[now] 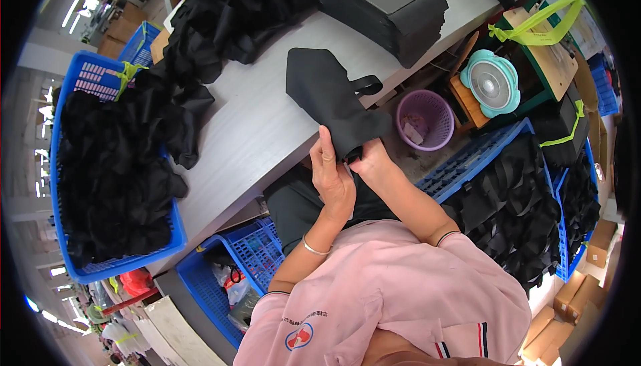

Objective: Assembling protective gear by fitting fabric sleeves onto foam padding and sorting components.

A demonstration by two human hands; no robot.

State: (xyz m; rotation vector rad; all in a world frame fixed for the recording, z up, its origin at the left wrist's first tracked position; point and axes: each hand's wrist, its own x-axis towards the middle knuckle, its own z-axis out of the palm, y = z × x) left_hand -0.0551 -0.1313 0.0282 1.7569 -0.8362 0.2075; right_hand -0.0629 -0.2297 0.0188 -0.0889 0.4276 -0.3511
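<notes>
A black fabric piece (319, 89) with a pointed, angular outline and a small strap loop (367, 85) extends from my hands over the near edge of the table. My left hand (334, 182) is at its lower left edge, with some fingers stretched along it and the thumb hidden. On the opposite side, my right hand (369, 159) grips the gathered lower end, its fingertips partly covered by fabric. A thick stack of flat black pieces (384, 5) stands on the grey table (250, 109) beyond, beside a heap of similar black fabric pieces (244, 15).
At left a blue crate (120, 274) overflows with black pieces. A purple basket (427, 120) and a turquoise fan (491, 83) stand right of the table. Another blue crate (461, 165) of black straps is at my right; a blue basket (250, 252) is by my left arm.
</notes>
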